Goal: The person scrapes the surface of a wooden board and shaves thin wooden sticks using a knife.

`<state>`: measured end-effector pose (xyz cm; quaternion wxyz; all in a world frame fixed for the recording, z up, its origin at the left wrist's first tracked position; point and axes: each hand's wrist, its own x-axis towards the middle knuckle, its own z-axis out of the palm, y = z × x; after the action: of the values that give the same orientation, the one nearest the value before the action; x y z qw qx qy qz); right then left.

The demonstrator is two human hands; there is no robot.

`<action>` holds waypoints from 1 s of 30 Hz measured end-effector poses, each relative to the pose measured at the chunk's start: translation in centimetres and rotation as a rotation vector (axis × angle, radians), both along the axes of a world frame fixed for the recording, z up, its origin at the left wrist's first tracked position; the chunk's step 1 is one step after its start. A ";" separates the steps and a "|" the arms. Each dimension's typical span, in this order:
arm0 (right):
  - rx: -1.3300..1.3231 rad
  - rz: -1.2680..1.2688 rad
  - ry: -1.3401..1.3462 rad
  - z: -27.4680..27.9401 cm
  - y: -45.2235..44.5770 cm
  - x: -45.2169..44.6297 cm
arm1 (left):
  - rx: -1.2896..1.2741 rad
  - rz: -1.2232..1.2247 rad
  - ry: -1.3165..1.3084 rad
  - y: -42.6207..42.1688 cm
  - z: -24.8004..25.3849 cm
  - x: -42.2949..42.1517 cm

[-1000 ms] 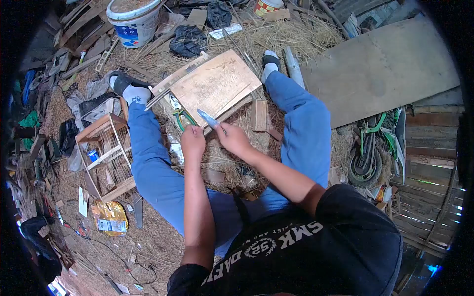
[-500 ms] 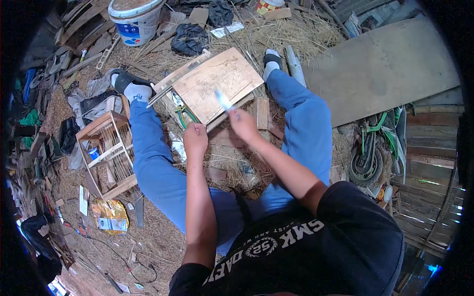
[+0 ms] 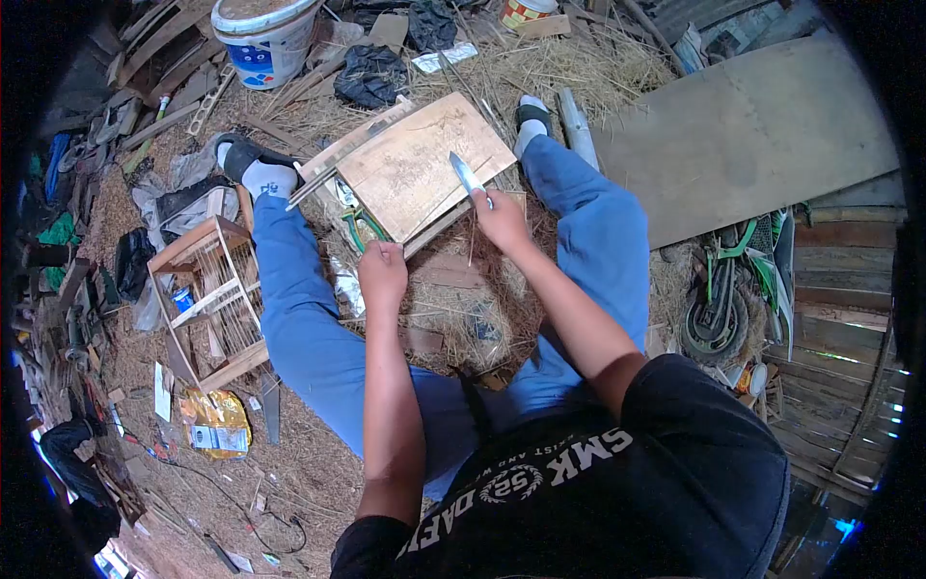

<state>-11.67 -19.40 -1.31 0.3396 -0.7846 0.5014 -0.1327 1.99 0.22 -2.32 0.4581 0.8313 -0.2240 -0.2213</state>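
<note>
A light wooden board (image 3: pixel 415 164) lies tilted on a low wooden stand between my legs. My right hand (image 3: pixel 502 222) is wrapped round the handle of a knife (image 3: pixel 465 176), whose blade points up and left over the board's right part. My left hand (image 3: pixel 383 275) is closed just below the board's near left corner; what its fingers pinch, if anything, is too small to make out. Green-handled pliers (image 3: pixel 362 227) lie beside the board's left edge, above my left hand.
A wooden frame with thin bars (image 3: pixel 212 304) stands left of my leg. A white bucket (image 3: pixel 263 48) and a black plastic bag (image 3: pixel 371 77) are beyond the board. A large flat panel (image 3: pixel 743 140) lies at the right, with a green motorbike (image 3: pixel 719 299) below it.
My right hand has moved right and away from me with the knife, from beside my left hand to the board's right side. My left hand has barely shifted.
</note>
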 end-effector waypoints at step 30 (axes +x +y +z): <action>-0.031 0.070 -0.069 0.2 2.4 0.3 | -0.041 -0.002 0.051 -0.1 -1.0 0.4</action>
<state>-11.41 -17.02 -1.13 0.3490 -0.8019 0.4595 -0.1553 2.44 0.12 -3.32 0.4803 0.8157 -0.2174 -0.2382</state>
